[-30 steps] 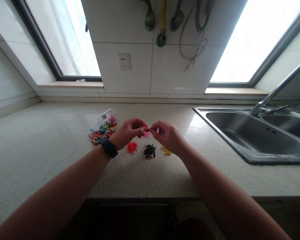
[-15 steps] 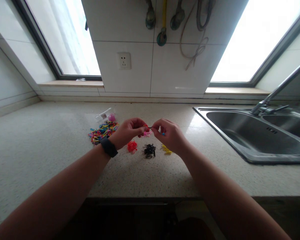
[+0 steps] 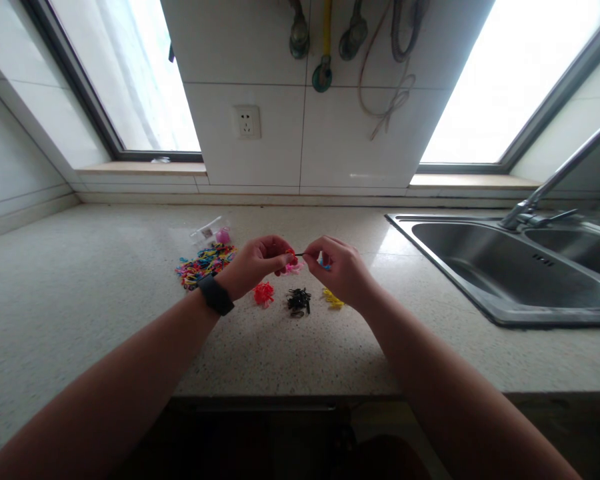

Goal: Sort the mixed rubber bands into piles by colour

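My left hand [image 3: 263, 262], with a dark watch on its wrist, is closed with small red bands [image 3: 291, 253] at its fingertips. A thin black elastic band [image 3: 300, 254] runs from there to my right hand [image 3: 341, 268], whose thumb and finger pinch its other end. Beneath the hands lie a pink pile [image 3: 294, 269] and some blue bands [image 3: 324, 264], both partly hidden. Nearer me are small piles of red bands [image 3: 263, 294], black bands [image 3: 299, 301] and yellow bands [image 3: 333, 299]. Left of my left hand spreads a mixed-colour heap [image 3: 205, 265].
A clear plastic bag [image 3: 204, 233] with a pink item [image 3: 223, 235] lies behind the mixed heap. To the right a steel sink [image 3: 445, 293] with a tap [image 3: 530, 210] is set into the speckled counter [image 3: 105, 267]. A tiled wall with a socket [image 3: 247, 122] stands behind.
The black band between my fingertips shows slightly longer, the hands being a touch further apart. The piles on the counter have not changed.
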Demonstrator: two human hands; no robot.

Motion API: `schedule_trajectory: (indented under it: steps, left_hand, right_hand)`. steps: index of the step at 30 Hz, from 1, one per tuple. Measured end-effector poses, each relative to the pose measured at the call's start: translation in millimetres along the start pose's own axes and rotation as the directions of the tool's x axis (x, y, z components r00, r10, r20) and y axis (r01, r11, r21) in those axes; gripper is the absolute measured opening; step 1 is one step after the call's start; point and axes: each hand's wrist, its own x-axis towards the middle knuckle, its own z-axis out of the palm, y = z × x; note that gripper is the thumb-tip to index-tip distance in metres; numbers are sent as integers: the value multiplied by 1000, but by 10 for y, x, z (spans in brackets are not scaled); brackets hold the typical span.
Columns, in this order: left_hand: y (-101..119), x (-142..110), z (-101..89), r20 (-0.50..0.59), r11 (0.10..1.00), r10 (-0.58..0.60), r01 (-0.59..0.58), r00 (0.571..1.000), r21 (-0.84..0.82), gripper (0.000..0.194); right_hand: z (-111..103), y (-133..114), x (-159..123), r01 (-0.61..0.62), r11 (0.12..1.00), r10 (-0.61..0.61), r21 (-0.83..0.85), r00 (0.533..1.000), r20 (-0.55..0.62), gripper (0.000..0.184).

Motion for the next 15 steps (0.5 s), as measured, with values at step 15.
schedule_trajectory:
  steps: [15]
  left_hand:
    - [-27, -5, -22, 43, 999, 7, -5, 999, -48, 15]
  right_hand:
    - [-12, 11, 1, -5, 1000, 5, 2, 1000, 3, 6]
